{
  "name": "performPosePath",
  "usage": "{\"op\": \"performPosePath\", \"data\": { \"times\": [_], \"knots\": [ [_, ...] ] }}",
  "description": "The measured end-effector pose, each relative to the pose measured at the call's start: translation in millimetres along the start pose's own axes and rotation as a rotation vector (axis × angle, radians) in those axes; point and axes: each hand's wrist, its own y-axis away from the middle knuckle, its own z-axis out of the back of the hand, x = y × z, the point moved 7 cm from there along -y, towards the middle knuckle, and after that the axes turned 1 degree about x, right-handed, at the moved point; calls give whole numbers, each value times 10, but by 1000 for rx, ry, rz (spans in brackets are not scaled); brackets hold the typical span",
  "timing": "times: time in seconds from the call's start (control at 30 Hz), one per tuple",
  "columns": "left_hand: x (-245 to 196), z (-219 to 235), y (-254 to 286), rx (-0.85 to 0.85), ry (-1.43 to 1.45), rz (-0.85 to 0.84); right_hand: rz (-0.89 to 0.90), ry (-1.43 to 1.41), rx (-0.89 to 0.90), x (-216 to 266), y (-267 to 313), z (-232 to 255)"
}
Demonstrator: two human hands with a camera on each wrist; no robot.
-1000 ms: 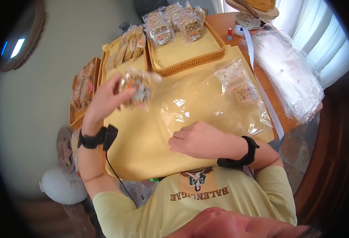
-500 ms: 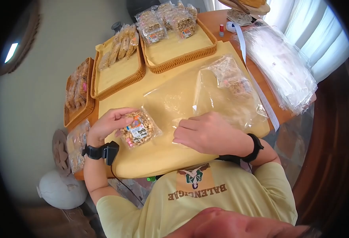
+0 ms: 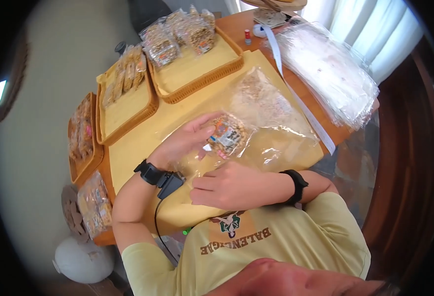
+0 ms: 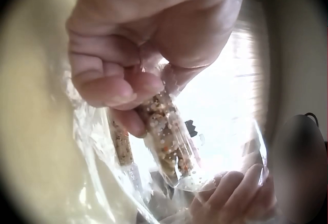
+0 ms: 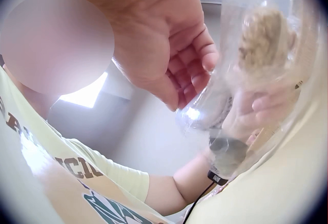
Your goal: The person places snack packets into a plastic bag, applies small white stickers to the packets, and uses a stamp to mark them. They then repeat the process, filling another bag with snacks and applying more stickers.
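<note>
Head view: a labelled round packet is pinched between thumb and fingers of the left hand, above the yellow cloth on the table. Film of a large clear bag is held near the body by the curled right hand. Other pale packets are seen through the film at the bag's far side.

Step in hand, as judged: loading of the packet into the bag. For the next move, the packet should be carried deeper and laid beside the others, with the near film kept lifted; snagging of the wrapper's corner on the film is considered possible.

Comparison of views: the right fingertips are hidden in the head view, but in the right wrist view the film edge is seen pinched there, and the left hand and packet are seen through film. By the left wrist view the packet's thin edge is shown, with a second brown strip beside it, not identified.
</note>
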Motion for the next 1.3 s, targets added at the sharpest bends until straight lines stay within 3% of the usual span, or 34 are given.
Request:
{"op": "performPosePath", "data": {
  "times": [0.2,0.27,0.43,0.5,0.63,0.7,0.73,0.8,0.83,0.9,1.03,1.13,1.2,1.23,1.3],
  "knots": [
    [79,-409,-530,239,-264,-56,94,-50,-58,40,-34,30],
    [95,-637,-596,457,-321,8,117,-78,-63,48,-28,37],
    [127,-729,-756,457,-371,67,132,-105,-60,92,12,-1],
    [202,-726,-895,435,-628,-204,117,-92,-74,101,23,-9],
    [91,-937,-892,405,-780,-241,107,-62,-79,126,35,-54],
    [-23,-1046,-826,222,-1343,-352,112,-60,-66,146,52,-64],
    [-111,-1123,-768,221,-1344,-352,116,-57,-54,158,58,-72],
    [-131,-1113,-709,185,-1311,-58,121,-80,-62,188,61,-47],
    [-40,-1082,-731,185,-1314,-58,124,-107,-69,199,60,-33],
    [-4,-1083,-761,64,-1559,-509,121,-104,-73,203,59,-23],
    [14,-985,-760,109,-1416,-489,116,-144,-155,171,47,83],
    [-148,-1075,-564,228,-1234,-627,112,-147,-181,141,71,122],
    [-163,-1075,-454,355,-1122,-469,107,-159,-174,128,66,126],
    [-186,-1090,-446,355,-1120,-466,107,-171,-161,127,57,115],
    [-150,-1105,-487,333,-1298,-384,107,-207,-180,133,42,100]
  ]
}}
